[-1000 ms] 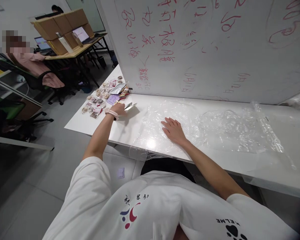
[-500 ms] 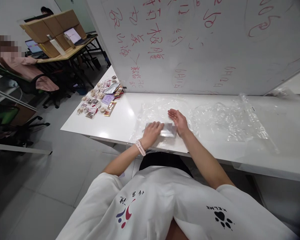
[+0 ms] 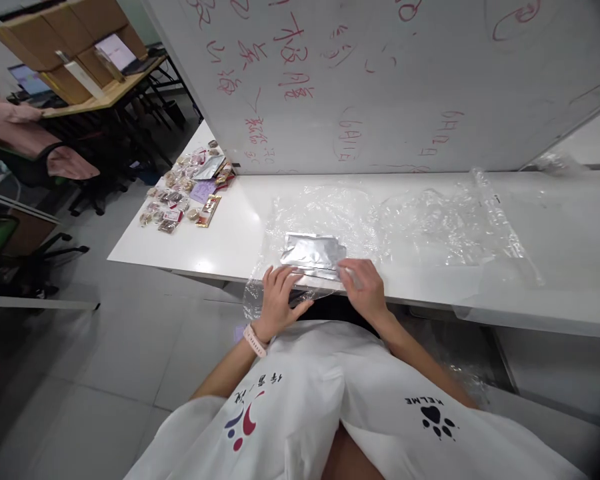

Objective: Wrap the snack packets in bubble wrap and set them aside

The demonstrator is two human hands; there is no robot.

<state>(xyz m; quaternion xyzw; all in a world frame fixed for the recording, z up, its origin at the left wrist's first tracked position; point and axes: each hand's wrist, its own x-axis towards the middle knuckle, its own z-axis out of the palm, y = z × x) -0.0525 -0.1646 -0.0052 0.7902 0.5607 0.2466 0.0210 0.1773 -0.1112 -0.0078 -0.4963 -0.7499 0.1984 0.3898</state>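
Several silver foil pouches (image 3: 313,252) lie flat and overlapping on a sheet of clear plastic (image 3: 325,203), close to the table's front edge. My left hand (image 3: 279,297), with a pink watch band at the wrist, has its fingers spread and its thumb held out. Its fingertips reach the near left edge of the pouches. At their near right corner, my right hand (image 3: 366,287) has its fingers bent and closed on the pouch edge. The fingers partly cover that corner.
A whiteboard (image 3: 350,87) with red writing stands behind the white table (image 3: 235,240). Small packaged items (image 3: 173,197) are heaped on the left. More crumpled plastic (image 3: 440,227) lies to the right. A seated person's pink sleeve (image 3: 15,133) shows at far left.
Both hands have moved toward my body, uncovering the pouches, which now lie flat. My left hand has come off the top; my right hand has turned from upright beside them to their near corner.
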